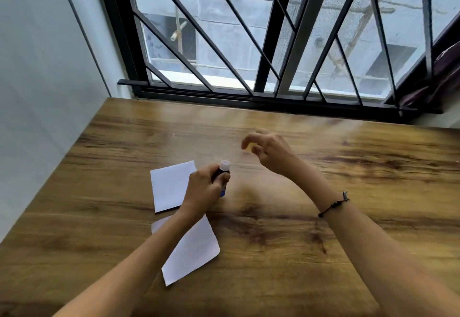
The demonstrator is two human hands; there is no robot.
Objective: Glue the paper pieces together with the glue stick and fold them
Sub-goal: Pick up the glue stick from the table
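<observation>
Two white paper pieces lie on the wooden table (pixel 323 217). The far paper piece (pixel 168 187) sits left of centre; the near paper piece (pixel 196 252) lies under my left forearm, partly hidden. My left hand (pixel 202 189) is closed around a blue glue stick (pixel 223 171), whose white end points up and away. My right hand (pixel 270 151) hovers above the table to the right of the stick, fingers curled and apart. It looks blurred, and I see nothing held in it.
A barred window (pixel 261 42) with a dark sill runs along the table's far edge. A pale wall (pixel 44 80) borders the left side. Dark cloth (pixel 443 67) lies on the sill at the far right.
</observation>
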